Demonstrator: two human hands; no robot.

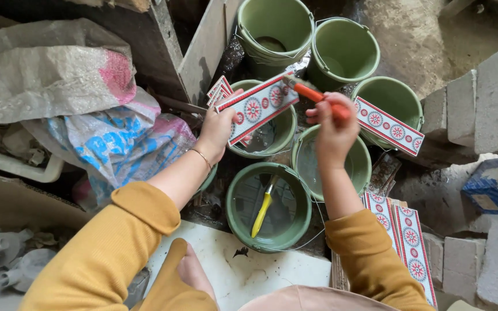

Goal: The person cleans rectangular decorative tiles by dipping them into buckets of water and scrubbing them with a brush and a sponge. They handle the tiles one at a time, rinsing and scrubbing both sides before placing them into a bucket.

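Observation:
My left hand (219,128) grips a long patterned strip (259,106), white with red borders and round blue-red medallions, held tilted over a green bucket (280,133). My right hand (334,128) holds an orange-handled brush (317,95) whose tip touches the strip's upper right end. More strips of the same kind stick out behind my left hand (219,90). Another strip (388,125) rests across the rim of a green bucket (397,95) on the right. A yellow-handled brush (262,208) lies in the nearest green bucket (236,216).
Several green buckets (344,52) stand close together. A stack of patterned strips (406,236) lies at lower right beside grey blocks (479,101). Woven sacks (82,109) pile up on the left. A white board (249,270) lies at my knees.

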